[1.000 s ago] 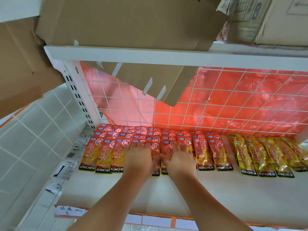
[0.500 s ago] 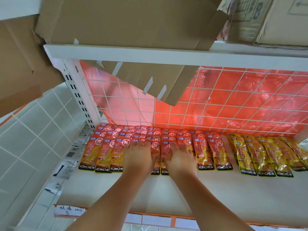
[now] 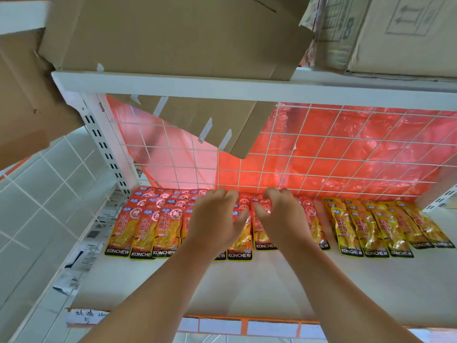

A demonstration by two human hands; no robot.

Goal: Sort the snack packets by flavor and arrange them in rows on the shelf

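Both forearms reach across the shelf (image 3: 272,288) to the back rows of red packets (image 3: 146,229), where the left hand (image 3: 215,221) curls its fingers downward, grip unclear, while the right hand (image 3: 282,219) pinches one of them between thumb and curled fingers.

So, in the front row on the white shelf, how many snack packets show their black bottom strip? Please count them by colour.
Red foil snack packets: 7 (two strips only partly visible)
Yellow foil snack packets: 5
Total: 12
More front packets may lie hidden and are not counted.
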